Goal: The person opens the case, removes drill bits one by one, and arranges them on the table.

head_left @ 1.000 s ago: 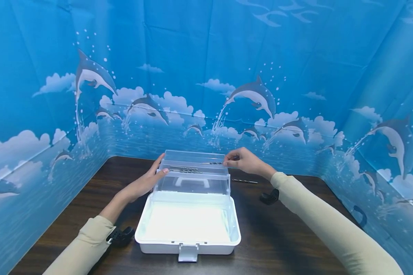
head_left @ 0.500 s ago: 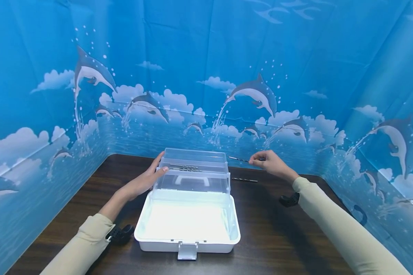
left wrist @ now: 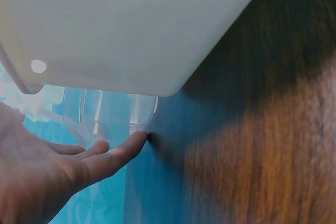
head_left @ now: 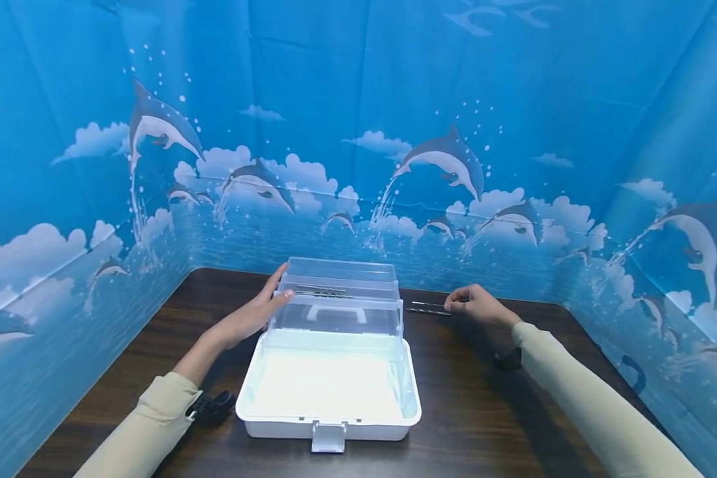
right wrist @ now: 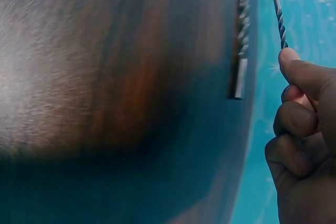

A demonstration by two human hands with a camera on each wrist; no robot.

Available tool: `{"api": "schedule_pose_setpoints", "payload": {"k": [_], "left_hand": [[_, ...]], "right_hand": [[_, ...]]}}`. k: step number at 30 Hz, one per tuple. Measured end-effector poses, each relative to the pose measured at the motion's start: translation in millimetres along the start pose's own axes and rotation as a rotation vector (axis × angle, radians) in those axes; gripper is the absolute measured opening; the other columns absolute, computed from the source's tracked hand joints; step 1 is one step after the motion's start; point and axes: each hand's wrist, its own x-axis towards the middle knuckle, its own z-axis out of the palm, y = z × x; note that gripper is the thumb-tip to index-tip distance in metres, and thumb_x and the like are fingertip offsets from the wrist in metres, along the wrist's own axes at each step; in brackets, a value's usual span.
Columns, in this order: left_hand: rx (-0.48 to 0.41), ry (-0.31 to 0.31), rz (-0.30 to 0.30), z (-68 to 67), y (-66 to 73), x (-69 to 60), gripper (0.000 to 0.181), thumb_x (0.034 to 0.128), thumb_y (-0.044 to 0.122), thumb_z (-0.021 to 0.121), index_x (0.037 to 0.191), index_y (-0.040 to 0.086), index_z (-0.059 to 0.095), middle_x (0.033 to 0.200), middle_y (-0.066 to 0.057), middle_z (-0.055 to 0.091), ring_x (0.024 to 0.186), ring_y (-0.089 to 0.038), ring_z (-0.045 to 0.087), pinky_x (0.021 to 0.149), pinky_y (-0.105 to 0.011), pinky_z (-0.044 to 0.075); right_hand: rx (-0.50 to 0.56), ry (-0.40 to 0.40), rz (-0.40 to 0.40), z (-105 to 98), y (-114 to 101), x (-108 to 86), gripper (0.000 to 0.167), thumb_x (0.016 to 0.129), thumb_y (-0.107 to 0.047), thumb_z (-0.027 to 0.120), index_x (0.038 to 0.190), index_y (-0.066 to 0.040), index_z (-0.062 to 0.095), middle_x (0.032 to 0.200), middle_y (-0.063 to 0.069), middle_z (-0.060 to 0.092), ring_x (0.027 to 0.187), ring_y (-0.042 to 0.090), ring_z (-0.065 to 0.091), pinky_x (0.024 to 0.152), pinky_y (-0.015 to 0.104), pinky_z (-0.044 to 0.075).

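At lower centre, a white box [head_left: 330, 430] stands on the desk [head_left: 472, 425]. Left of centre, the left hand [head_left: 249, 318], grip spread, seems to touch its clear top [head_left: 373, 324]. Right of centre lies a drill bit [right wrist: 240, 51]; just beyond, the right hand [head_left: 480, 305] pinches a second bit [right wrist: 279, 20].

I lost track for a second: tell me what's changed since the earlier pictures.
The right grip, pinching a drill bit, moved right from the clear trays, then down toward the table, near the bit lying there. Nothing was let go. Unchanged: the left grip at the trays, the tray bits, the white box.
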Motion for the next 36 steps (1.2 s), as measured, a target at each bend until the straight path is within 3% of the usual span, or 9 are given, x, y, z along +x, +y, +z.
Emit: {"api": "schedule_pose_setpoints", "payload": {"k": [4, 9, 18, 36], "left_hand": [[-0.007, 0.005, 0.000, 0.9, -1.5, -0.3, 0.071, 0.1079, 0.054, 0.039, 0.157, 0.053, -0.013, 0.167, -0.002, -0.019, 0.149, -0.050, 0.003, 0.093, -0.082, 0.031], [-0.007, 0.006, 0.010, -0.2, -1.1, 0.0, 0.070, 0.1086, 0.052, 0.038, 0.157, 0.052, -0.013, 0.167, -0.004, -0.019, 0.148, -0.053, 0.003, 0.091, -0.083, 0.031], [-0.007, -0.002, 0.008, 1.1, 1.9, -1.3, 0.070, 0.1091, 0.050, 0.039, 0.157, 0.052, -0.013, 0.167, -0.004, -0.020, 0.148, -0.053, 0.003, 0.091, -0.084, 0.031], [-0.004, 0.002, 0.023, 0.0, 0.7, -0.7, 0.069, 0.1095, 0.049, 0.038, 0.157, 0.052, -0.012, 0.167, -0.004, -0.020, 0.148, -0.054, 0.003, 0.089, -0.084, 0.031]], "right_hand": [[0.030, -0.011, 0.019, 8, 8, 2.3, 0.017, 0.105, -0.011, 0.060, 0.103, -0.001, 0.073, 0.101, 0.017, 0.069, 0.095, 0.037, 0.059, 0.085, 0.046, 0.048], [0.043, 0.022, 0.067, 12, 13, 8.0, 0.017, 0.106, -0.011, 0.058, 0.102, -0.004, 0.073, 0.100, 0.011, 0.069, 0.096, 0.030, 0.060, 0.087, 0.046, 0.049], [-0.055, 0.055, 0.055, 15, 19, 13.9, 0.017, 0.106, -0.012, 0.059, 0.102, -0.004, 0.073, 0.096, 0.006, 0.068, 0.089, 0.026, 0.058, 0.080, 0.042, 0.048], [-0.116, 0.084, 0.103, 22, 25, 21.7, 0.016, 0.104, -0.015, 0.062, 0.102, -0.006, 0.075, 0.095, 0.004, 0.068, 0.089, 0.025, 0.058, 0.078, 0.041, 0.049]]}}
